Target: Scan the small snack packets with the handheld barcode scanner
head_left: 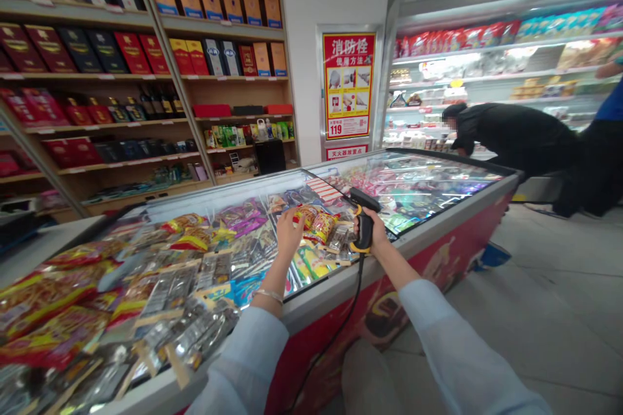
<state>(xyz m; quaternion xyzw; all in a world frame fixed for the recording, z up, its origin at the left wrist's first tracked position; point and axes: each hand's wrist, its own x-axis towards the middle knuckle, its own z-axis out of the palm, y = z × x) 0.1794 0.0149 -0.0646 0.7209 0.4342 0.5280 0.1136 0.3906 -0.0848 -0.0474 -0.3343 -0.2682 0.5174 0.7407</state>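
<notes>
While my right hand point(377, 230) holds the barcode scanner point(364, 230) snugly, my left hand point(289, 233) hovers, fingers narrowly pinched, just beside a yellow snack packet point(321, 227).

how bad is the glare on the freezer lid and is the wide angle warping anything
Head view: reflections streak across the glass lid of the chest freezer, largely hiding the packets beneath; the wooden wall shelves lean and bow towards the frame edge from wide-angle distortion; the lit display fridge is partly blown out; the barcode scanner in the right hand stays fairly sharp.
</notes>
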